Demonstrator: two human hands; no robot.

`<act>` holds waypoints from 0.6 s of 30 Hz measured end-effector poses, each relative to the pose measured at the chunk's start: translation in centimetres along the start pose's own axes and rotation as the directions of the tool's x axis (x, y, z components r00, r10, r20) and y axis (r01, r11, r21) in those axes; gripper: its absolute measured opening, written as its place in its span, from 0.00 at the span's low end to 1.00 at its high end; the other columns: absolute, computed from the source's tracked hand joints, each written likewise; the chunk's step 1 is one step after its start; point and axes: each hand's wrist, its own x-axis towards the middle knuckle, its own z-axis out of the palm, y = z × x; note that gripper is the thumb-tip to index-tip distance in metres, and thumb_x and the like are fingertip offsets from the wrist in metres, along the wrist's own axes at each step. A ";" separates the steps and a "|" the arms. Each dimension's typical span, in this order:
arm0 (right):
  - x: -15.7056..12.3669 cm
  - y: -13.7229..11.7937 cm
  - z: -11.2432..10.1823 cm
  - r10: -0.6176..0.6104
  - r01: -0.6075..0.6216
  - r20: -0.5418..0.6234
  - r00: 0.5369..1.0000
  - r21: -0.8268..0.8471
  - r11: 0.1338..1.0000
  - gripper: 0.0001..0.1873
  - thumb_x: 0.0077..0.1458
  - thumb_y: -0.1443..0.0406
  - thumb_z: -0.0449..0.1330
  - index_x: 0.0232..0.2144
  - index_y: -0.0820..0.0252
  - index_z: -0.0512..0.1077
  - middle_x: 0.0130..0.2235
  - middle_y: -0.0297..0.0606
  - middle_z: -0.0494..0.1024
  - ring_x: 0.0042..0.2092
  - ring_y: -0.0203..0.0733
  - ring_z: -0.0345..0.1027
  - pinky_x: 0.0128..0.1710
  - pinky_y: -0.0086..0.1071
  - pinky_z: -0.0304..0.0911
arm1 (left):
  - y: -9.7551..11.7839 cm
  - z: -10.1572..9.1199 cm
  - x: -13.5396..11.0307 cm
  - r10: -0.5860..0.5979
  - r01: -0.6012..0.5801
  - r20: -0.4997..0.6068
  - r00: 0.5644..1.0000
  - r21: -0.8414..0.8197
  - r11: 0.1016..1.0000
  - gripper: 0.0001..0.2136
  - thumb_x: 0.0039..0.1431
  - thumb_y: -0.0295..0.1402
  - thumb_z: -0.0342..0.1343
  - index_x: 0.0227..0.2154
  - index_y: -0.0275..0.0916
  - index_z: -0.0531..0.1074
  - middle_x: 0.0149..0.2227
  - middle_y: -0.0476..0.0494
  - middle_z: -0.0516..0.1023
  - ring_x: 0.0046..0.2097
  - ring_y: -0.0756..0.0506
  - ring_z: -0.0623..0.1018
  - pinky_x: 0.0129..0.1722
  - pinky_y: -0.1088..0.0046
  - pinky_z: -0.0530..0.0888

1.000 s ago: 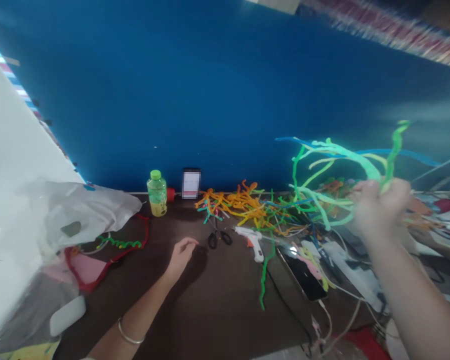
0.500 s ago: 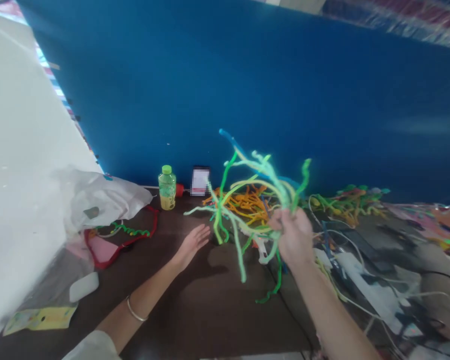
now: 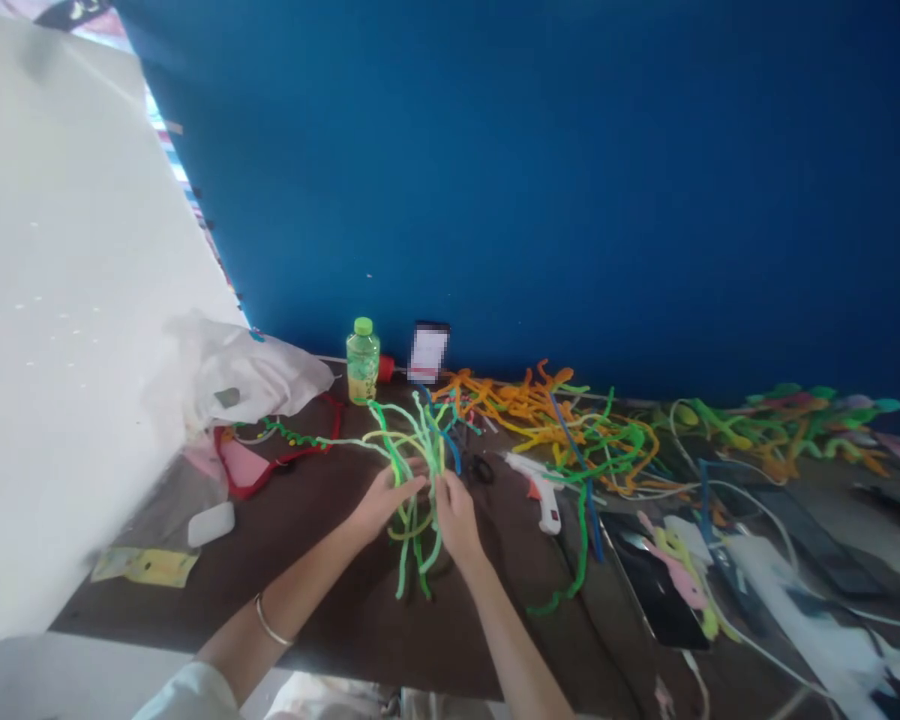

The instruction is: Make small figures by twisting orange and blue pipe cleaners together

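A loose bundle of green pipe cleaners [image 3: 418,440], with a few blue and yellow strands, hangs over the dark tabletop [image 3: 450,640]. My right hand [image 3: 456,518] grips it near the middle. My left hand [image 3: 384,502] closes on it from the other side, so both hands nearly meet. Close beyond them lie black-handled scissors [image 3: 481,468], mostly hidden by strands. A white hot glue gun [image 3: 541,490] sits to the right of my right hand.
A heap of orange and green pipe cleaners [image 3: 525,410] spreads along the blue wall [image 3: 570,200]. Behind stand a green-capped bottle [image 3: 363,362] and a white plastic bag [image 3: 247,375]. A phone [image 3: 652,590] and white cables [image 3: 765,530] lie at right.
My right hand has dropped from high on the right to the table's middle, carrying the bundle down. My left hand has moved up and taken hold of the bundle too.
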 end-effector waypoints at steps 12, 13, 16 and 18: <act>-2.8 0.0 0.6 -0.187 0.207 0.135 0.973 -0.153 0.966 0.14 0.57 0.62 0.48 0.34 0.60 0.73 0.34 0.40 0.70 0.35 0.39 0.66 0.34 0.29 0.62 | 0.0 0.0 -1.4 0.050 -0.009 -0.232 0.971 0.174 0.985 0.16 0.43 0.39 0.60 0.34 0.33 0.72 0.29 0.43 0.76 0.31 0.48 0.75 0.32 0.73 0.70; -2.7 0.1 0.5 -0.171 0.190 0.130 0.977 -0.146 0.971 0.14 0.57 0.61 0.48 0.33 0.60 0.72 0.33 0.39 0.70 0.35 0.38 0.66 0.33 0.28 0.61 | 0.1 -0.4 -1.3 0.055 -0.007 -0.236 0.970 0.198 0.980 0.15 0.44 0.39 0.60 0.33 0.33 0.71 0.28 0.43 0.75 0.29 0.49 0.74 0.30 0.74 0.70; -2.4 0.4 0.2 -0.137 0.155 0.109 0.985 -0.168 0.974 0.16 0.57 0.60 0.48 0.30 0.61 0.72 0.28 0.37 0.70 0.31 0.38 0.65 0.31 0.28 0.60 | 0.8 -2.1 -1.3 0.104 -0.018 -0.244 0.964 0.331 0.943 0.13 0.47 0.40 0.55 0.28 0.32 0.70 0.23 0.46 0.72 0.23 0.52 0.70 0.22 0.78 0.64; -2.4 0.7 -0.1 -0.110 0.133 0.117 0.987 -0.208 0.969 0.17 0.57 0.59 0.48 0.27 0.61 0.71 0.25 0.36 0.70 0.29 0.38 0.65 0.30 0.28 0.60 | 1.9 -4.0 -1.5 0.170 -0.030 -0.261 0.950 0.469 0.883 0.12 0.49 0.39 0.53 0.27 0.33 0.68 0.20 0.49 0.69 0.19 0.54 0.66 0.20 0.79 0.62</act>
